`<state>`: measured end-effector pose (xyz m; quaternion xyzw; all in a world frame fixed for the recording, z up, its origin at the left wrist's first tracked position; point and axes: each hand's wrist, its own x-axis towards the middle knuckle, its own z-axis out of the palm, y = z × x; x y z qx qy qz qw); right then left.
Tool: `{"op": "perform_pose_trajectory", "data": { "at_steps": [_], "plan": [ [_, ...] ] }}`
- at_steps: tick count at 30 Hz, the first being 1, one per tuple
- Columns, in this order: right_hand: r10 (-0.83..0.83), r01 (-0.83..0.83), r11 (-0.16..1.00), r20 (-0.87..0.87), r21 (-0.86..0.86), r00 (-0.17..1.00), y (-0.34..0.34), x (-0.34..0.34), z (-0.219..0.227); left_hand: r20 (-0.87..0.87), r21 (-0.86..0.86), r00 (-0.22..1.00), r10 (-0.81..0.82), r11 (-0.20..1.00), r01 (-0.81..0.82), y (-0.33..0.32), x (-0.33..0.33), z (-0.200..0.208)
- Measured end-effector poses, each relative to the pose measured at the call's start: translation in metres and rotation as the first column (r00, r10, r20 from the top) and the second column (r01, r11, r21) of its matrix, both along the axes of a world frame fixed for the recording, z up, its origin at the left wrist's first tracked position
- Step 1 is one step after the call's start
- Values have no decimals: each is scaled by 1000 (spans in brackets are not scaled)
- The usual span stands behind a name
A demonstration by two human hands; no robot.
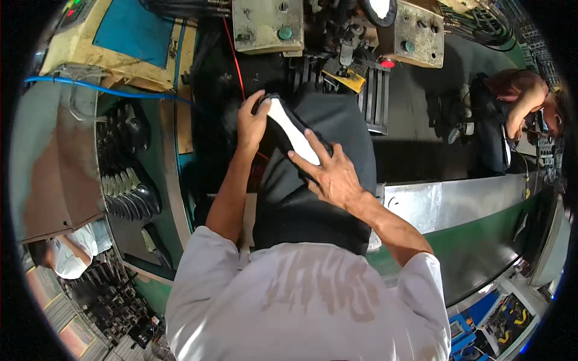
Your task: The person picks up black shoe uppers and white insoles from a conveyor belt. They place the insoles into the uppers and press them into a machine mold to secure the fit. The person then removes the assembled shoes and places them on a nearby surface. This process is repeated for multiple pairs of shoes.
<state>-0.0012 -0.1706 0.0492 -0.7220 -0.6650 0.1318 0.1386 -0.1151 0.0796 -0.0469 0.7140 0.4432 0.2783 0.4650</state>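
Note:
Across my black-clad lap lies a black shoe upper (283, 127) with its underside up. A long white insole (291, 130) shows in the middle of it, narrow at the waist and wider at both ends. My left hand (253, 122) grips the far-left end, with thumb and fingers closed around the rim. At the near-right end my right hand (332, 175) clasps the shoe, its fingers reaching over the edge onto the white insole. The side of the shoe facing my lap is hidden.
Ahead stands a machine with two control boxes (268, 27) with green buttons, and a red button (387, 64). Left are a yellow machine (129, 75), a blue hose (108, 89) and shelved dark shoes (133, 195). A metal-topped bench (451, 201) runs right; a co-worker (524, 111) bends beyond it.

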Motion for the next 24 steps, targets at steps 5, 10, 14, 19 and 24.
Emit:
{"op": "perform_pose_trajectory", "data": {
  "at_steps": [5, 10, 14, 19, 24],
  "plan": [
    [-62, 54, 996, -110, -75, 992, -4, 4, 3, -182, 99, 966, -184, 974, 204, 21, 17, 6],
    [-341, 346, 937, -319, -45, 884, -33, 26, 10, -8, 187, 937, -348, 920, 344, 46, 105, 43],
    [-567, 589, 808, -224, 38, 793, -52, 61, 41, 288, -51, 914, -284, 949, 311, 67, 236, 128],
    [-633, 622, 760, -3, 186, 774, -35, 123, 93, 608, -632, 769, -197, 467, 619, 115, 372, 165],
    [-609, 543, 767, 120, 343, 784, 36, 190, 134, 636, -528, 726, -264, 537, 658, 96, 324, 186]
  ]
}}
